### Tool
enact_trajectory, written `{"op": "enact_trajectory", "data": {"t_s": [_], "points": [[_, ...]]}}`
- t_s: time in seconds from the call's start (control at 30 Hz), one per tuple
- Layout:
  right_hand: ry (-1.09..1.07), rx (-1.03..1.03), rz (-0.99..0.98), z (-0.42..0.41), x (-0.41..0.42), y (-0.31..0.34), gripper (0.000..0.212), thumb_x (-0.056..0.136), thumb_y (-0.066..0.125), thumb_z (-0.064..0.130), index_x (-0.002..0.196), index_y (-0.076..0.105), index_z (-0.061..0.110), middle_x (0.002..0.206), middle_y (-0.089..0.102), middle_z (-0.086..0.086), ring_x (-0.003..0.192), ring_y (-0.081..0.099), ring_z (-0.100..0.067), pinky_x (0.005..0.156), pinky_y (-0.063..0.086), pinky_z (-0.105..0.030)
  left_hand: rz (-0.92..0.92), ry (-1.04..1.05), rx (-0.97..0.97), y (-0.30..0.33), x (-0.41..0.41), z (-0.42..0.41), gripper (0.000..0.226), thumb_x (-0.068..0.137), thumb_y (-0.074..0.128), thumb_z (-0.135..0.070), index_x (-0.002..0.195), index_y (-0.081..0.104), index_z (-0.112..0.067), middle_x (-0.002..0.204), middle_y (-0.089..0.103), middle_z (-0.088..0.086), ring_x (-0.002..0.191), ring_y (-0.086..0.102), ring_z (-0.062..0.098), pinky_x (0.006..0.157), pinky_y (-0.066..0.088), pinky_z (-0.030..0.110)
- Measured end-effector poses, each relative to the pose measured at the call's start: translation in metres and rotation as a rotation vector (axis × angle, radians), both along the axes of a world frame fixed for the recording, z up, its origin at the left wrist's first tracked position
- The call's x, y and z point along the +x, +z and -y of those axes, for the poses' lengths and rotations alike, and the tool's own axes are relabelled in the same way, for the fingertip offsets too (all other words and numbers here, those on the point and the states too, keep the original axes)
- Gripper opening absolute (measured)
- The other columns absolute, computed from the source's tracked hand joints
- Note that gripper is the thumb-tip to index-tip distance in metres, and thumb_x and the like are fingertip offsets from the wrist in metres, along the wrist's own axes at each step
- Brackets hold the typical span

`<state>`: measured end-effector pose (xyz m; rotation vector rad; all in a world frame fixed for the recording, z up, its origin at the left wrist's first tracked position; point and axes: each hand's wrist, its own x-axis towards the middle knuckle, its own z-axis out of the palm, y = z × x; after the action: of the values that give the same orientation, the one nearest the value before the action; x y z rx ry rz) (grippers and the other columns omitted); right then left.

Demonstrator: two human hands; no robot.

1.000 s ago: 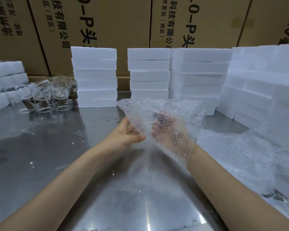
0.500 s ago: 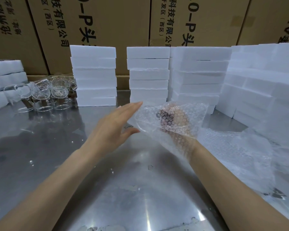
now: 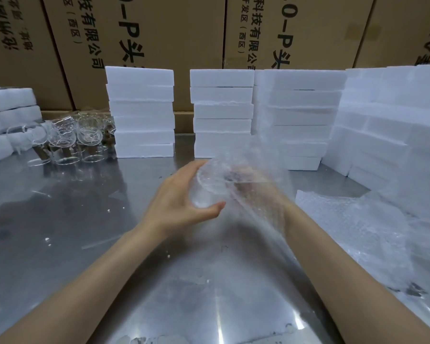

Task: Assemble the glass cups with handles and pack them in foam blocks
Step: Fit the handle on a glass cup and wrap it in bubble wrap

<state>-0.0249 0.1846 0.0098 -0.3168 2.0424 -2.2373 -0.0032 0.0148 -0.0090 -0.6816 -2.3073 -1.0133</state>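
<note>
Both hands are wrapping one cup.
Left hand [image 3: 181,202] is cupping bubble wrap [image 3: 246,184]; right hand's [image 3: 256,194] grip is hidden; many glass cups [image 3: 67,137] are waiting far left.

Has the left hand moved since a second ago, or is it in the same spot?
Yes. The left hand let go, opened, then closed in on the bubble wrap, ending nearer the middle foam stack.

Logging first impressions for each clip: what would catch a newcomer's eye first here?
Two hands meet at centre: the left hand cups a bubble wrap bundle that covers the right hand. Behind them rise white foam block stacks, with clear glass cups clustered far left on the steel table.
</note>
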Motion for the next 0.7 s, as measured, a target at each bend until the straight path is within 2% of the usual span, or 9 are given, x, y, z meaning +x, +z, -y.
{"op": "enact_trajectory", "data": {"t_s": [0.07,0.13,0.17,0.3,0.37,0.43,0.47,0.57,0.7], "points": [[-0.039,0.172,-0.004,0.001,-0.005,0.003,0.03,0.097,0.043,0.021,0.103,0.065,0.002,0.095,0.07,-0.013,0.082,0.061,-0.02,0.073,0.044,-0.026,0.103,0.076,0.095,-0.005,-0.007,0.006,0.06,0.066,0.082,-0.038,0.117,0.05,-0.038,0.109,0.062,-0.023,0.102,0.059,-0.002,0.087,0.041,0.01],[-0.008,0.365,-0.045,0.002,-0.005,0.006,0.041,0.098,0.04,0.04,0.12,0.062,0.012,0.114,0.067,-0.009,0.1,0.061,-0.019,0.092,0.044,-0.032,0.191,0.18,0.17,-0.01,-0.014,0.012,0.053,0.067,0.082,-0.034,0.112,0.054,-0.034,0.104,0.066,-0.016,0.098,0.062,0.005,0.085,0.047,0.02],[-0.016,0.401,-0.095,0.002,-0.005,0.007,0.04,0.097,0.041,0.043,0.118,0.063,0.017,0.113,0.067,-0.004,0.101,0.062,-0.016,0.094,0.045,-0.031,0.232,0.221,0.229,-0.011,-0.017,0.015,0.049,0.068,0.083,-0.032,0.109,0.056,-0.033,0.101,0.067,-0.014,0.095,0.063,0.007,0.082,0.047,0.022],[-0.331,0.128,-0.402,-0.003,0.001,0.014,0.025,0.095,0.046,0.019,0.086,0.068,0.026,0.08,0.072,0.008,0.075,0.064,-0.005,0.068,0.047,-0.015,0.381,0.293,0.571,-0.013,-0.028,0.028,0.037,0.073,0.082,-0.029,0.102,0.061,-0.024,0.093,0.067,-0.009,0.085,0.064,0.009,0.066,0.046,0.015],[-0.541,-0.021,-0.407,-0.01,0.001,0.017,0.027,0.088,0.046,0.009,0.086,0.065,0.027,0.082,0.071,0.007,0.073,0.06,-0.005,0.068,0.046,-0.016,0.497,0.246,0.743,-0.012,-0.03,0.031,0.04,0.074,0.079,-0.036,0.107,0.064,-0.019,0.092,0.069,-0.008,0.082,0.064,0.008,0.062,0.047,0.012],[-0.619,-0.091,-0.286,-0.017,-0.002,0.015,0.027,0.085,0.046,0.007,0.096,0.062,0.026,0.097,0.068,0.005,0.079,0.056,-0.005,0.079,0.045,-0.022,0.612,0.12,0.876,-0.01,-0.031,0.032,0.054,0.069,0.082,-0.038,0.115,0.064,-0.017,0.102,0.072,-0.003,0.089,0.067,0.012,0.078,0.052,0.024],[-0.592,-0.075,-0.207,-0.019,-0.004,0.012,0.027,0.086,0.047,0.009,0.103,0.06,0.024,0.106,0.066,0.003,0.085,0.055,-0.005,0.085,0.044,-0.025,0.647,0.052,0.924,-0.009,-0.032,0.031,0.06,0.066,0.082,-0.035,0.119,0.062,-0.014,0.105,0.072,-0.001,0.093,0.068,0.015,0.08,0.053,0.028],[-0.403,0.026,-0.047,-0.017,-0.01,0.005,0.039,0.088,0.056,0.02,0.126,0.051,0.017,0.122,0.056,0.002,0.103,0.053,-0.01,0.094,0.039,-0.029,0.68,-0.107,0.938,-0.008,-0.031,0.027,0.065,0.065,0.077,-0.025,0.124,0.058,-0.006,0.105,0.072,0.004,0.091,0.07,0.017,0.067,0.055,0.022],[-0.207,0.133,-0.044,-0.008,-0.014,-0.004,0.075,0.083,0.065,0.038,0.145,0.028,0.019,0.138,0.047,0.007,0.124,0.044,-0.009,0.095,0.03,-0.029,0.691,-0.245,0.851,-0.008,-0.024,0.018,0.066,0.066,0.066,-0.015,0.129,0.051,0.0,0.12,0.065,0.017,0.105,0.065,0.029,0.084,0.055,0.029]]}}
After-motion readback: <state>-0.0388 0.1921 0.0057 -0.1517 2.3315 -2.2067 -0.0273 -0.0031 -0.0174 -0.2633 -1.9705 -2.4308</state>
